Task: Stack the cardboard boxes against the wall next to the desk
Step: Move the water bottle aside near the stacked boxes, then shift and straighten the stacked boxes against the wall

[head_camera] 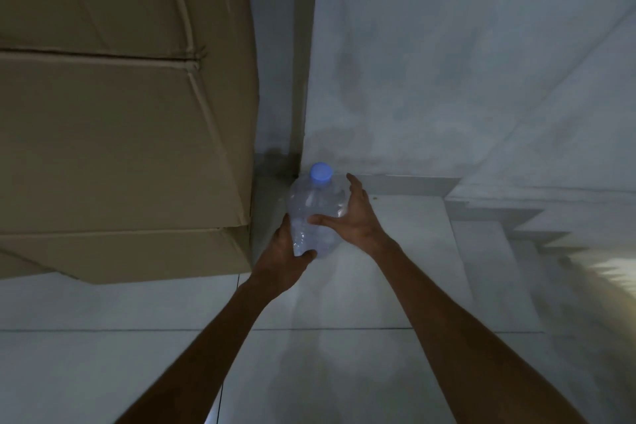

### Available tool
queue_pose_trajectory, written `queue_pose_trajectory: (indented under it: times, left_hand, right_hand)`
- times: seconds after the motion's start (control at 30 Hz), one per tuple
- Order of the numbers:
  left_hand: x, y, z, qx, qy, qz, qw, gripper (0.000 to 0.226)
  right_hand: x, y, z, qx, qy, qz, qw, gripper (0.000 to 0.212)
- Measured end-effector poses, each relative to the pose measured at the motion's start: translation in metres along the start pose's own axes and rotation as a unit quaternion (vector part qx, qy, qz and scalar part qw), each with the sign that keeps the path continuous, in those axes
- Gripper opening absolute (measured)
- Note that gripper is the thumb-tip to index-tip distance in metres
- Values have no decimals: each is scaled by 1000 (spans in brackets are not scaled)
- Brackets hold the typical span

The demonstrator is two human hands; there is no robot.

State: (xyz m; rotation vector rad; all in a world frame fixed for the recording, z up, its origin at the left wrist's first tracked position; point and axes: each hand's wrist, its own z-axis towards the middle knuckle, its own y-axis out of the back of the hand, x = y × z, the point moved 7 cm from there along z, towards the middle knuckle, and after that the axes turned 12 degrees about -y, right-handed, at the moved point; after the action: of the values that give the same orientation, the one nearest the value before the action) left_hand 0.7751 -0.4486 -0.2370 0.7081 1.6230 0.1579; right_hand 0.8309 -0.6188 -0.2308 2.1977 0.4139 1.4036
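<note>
Here, both hands reach forward and down toward a clear plastic bottle (311, 213) with a blue cap (321, 172), which sits in the corner where the pale wall (447, 62) meets the tiled floor (344, 354). The left hand (285, 255) wraps around the bottle's lower left side, thumb pressed against its base. The right hand (351, 213) is spread wide over the bottle's right side, thumb lying across the front and fingers reaching up toward the shoulder near the cap; both hands touch the bottle, so together they hold it.

The cardboard boxes (120, 131) fill the left part of the view, one above another, their brown faces creased and their seams visible. Their right edge stands just beside the bottle and the left hand, close to the corner of the wall. Whether the bottle rests on the floor or is lifted just off it cannot be told in this dim light.
</note>
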Motion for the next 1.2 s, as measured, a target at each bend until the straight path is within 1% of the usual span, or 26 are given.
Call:
queue_pose_trajectory:
  times: [0.07, 0.13, 0.17, 0.27, 0.3, 0.37, 0.63, 0.73, 0.83, 1.07, 1.13, 1.2]
  left_hand:
    - [-14, 1, -14, 11, -2, 4, 1000, 88]
    - [-32, 4, -28, 16, -13, -17, 1000, 82]
    - [-41, 6, -35, 16, -16, -24, 999, 82]
    - [-69, 18, -56, 26, -16, -23, 999, 83]
    - [-78, 23, -62, 26, -13, -22, 999, 84]
    - [-94, 34, -74, 26, -4, -21, 999, 84]
    - [-146, 87, -126, 32, 44, 6, 998, 90]
    - [-164, 112, -146, 22, 47, 1, 999, 92]
    - [-177, 132, -168, 13, 68, 11, 998, 91]
    - [-189, 183, -214, -12, 86, 27, 996, 96]
    - [-190, 199, -225, -24, 83, 27, 996, 96]
    - [-189, 216, -235, -35, 82, 25, 996, 95]
  right_hand:
    - [8, 13, -29, 10, -26, -8, 1000, 133]
    - [20, 29, -55, 10, -42, -14, 999, 133]
    - [24, 35, -65, 14, -56, -13, 998, 130]
    - [30, 53, -87, 11, -86, -15, 996, 100]
    - [34, 60, -95, 7, -89, -15, 996, 93]
    - [44, 74, -112, 5, -90, -23, 996, 87]
    - [107, 107, -181, 14, -82, -47, 995, 80]
    - [133, 115, -203, 23, -77, -53, 995, 78]
    - [157, 120, -225, 32, -67, -61, 995, 76]
    - [206, 111, -269, 59, -52, -69, 995, 68]
    - [223, 103, -283, 71, -52, -72, 993, 70]
    - [238, 92, -294, 74, -54, -65, 994, 77]
